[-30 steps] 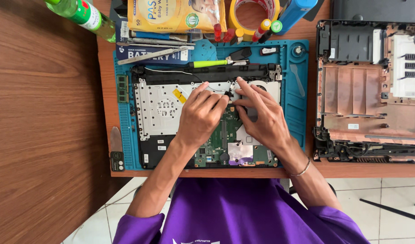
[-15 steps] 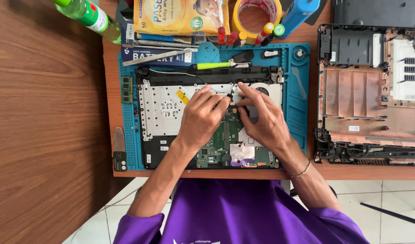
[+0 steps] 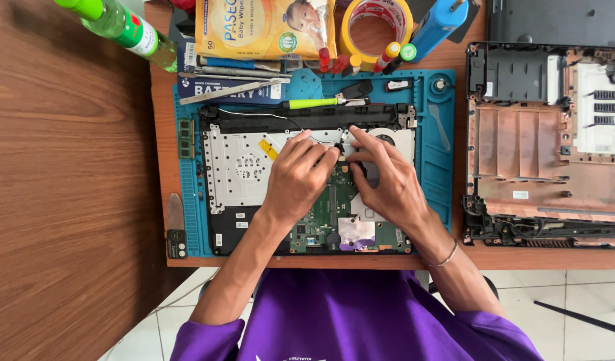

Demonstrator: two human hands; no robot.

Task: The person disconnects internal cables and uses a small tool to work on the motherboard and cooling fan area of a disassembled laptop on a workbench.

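1. Over the middle of the opened laptop chassis [image 3: 307,180], the left hand [image 3: 299,179] lies palm down, its fingers curled close together and their tips pressed down at a small dark part near the top edge of the green circuit board [image 3: 327,217]. Whether it pinches anything cannot be told.
2. Just beside it, the right hand [image 3: 385,179] also lies palm down, fingers bent and narrow, tips meeting the left hand's over the same spot; its thumb rests on the board. A thin bracelet [image 3: 446,254] circles that wrist.
3. Under both hands, the chassis sits on a blue work mat [image 3: 436,167], with its silver metal plate [image 3: 237,167] to the left bearing a strip of yellow tape [image 3: 268,149], and a thin wire running along its top.
4. At the mat's upper edge lie a green-handled screwdriver [image 3: 314,103] and metal tweezers [image 3: 230,91]; a memory stick [image 3: 185,138] lies at the left edge.
5. Beyond the mat stand a green bottle [image 3: 120,25], a yellow pack of wipes [image 3: 264,27], a roll of yellow tape [image 3: 375,23] and a blue tool [image 3: 436,27].
6. Well apart on the right of the wooden table [image 3: 66,200] rests the laptop's bottom cover [image 3: 548,147], inner side up.
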